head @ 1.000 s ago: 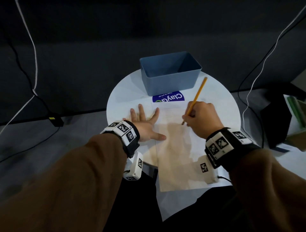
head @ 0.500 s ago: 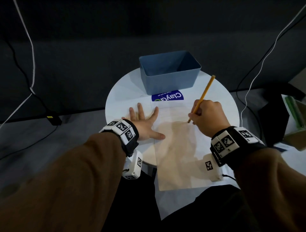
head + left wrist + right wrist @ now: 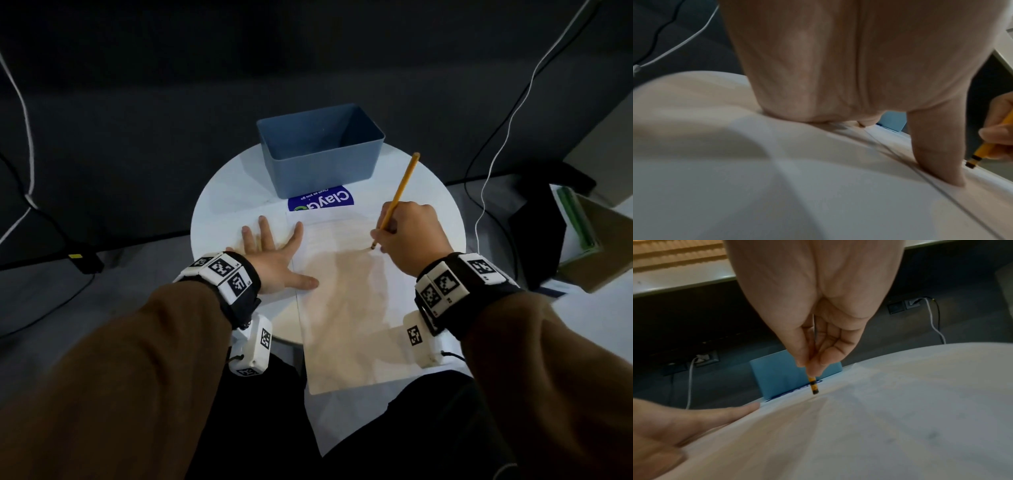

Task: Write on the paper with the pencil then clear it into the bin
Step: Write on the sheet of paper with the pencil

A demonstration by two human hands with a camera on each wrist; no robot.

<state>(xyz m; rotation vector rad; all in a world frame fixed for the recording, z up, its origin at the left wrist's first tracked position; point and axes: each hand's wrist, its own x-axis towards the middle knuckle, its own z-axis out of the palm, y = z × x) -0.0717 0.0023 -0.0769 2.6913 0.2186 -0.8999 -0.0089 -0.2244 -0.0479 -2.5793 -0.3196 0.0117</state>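
A white sheet of paper [image 3: 346, 308] lies on the round white table [image 3: 222, 205], its near end hanging over the table's edge. My right hand [image 3: 407, 236] pinches a yellow pencil [image 3: 399, 195], whose lower end [image 3: 813, 387] touches the paper's upper right part. My left hand [image 3: 274, 253] lies flat with spread fingers, its thumb [image 3: 937, 154] and forefinger pressing the paper's left edge. The blue bin [image 3: 320, 150] stands open and empty at the table's far side, beyond the paper.
A blue sticker [image 3: 322, 202] lies between the bin and the paper. Black and white cables [image 3: 503, 123] hang at the right and at the left. A dark box [image 3: 537, 233] and green-edged stacked items [image 3: 579, 222] sit to the right.
My right hand with the pencil has moved rightward across the paper. The left hand has stayed flat in place.
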